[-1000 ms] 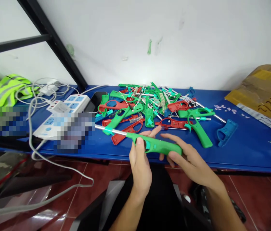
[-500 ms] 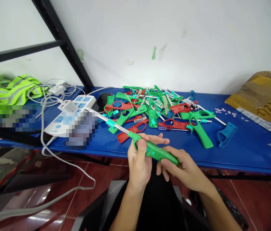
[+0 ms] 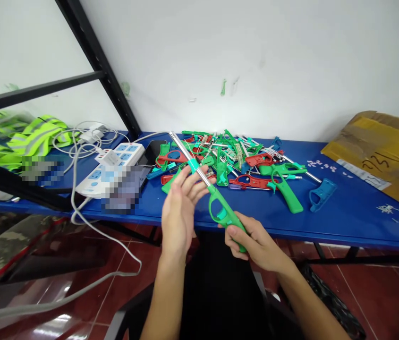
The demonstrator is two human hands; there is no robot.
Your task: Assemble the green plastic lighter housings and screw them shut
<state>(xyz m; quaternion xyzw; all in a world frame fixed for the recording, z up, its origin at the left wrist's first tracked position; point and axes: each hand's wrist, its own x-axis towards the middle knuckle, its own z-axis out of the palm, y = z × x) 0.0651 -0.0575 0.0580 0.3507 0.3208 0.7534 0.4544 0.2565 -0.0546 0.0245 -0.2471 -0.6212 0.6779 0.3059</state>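
Observation:
My right hand is closed round the handle of a green long-nosed lighter, whose metal tube slants up and to the left over the bench. My left hand is beside the tube, its fingertips touching the teal collar, fingers stretched out. Behind them lies a heap of green, red and blue lighter shells and metal tubes on the blue bench.
A white power strip with cables and a dark phone lie left of the heap. High-visibility vests lie at far left, behind a black metal frame. A cardboard sheet lies at right. Red floor tiles show below.
My left hand let go of the lighter's body and slid up to the tube's collar. The lighter swung so its tube points up and away; my right hand now holds the handle alone.

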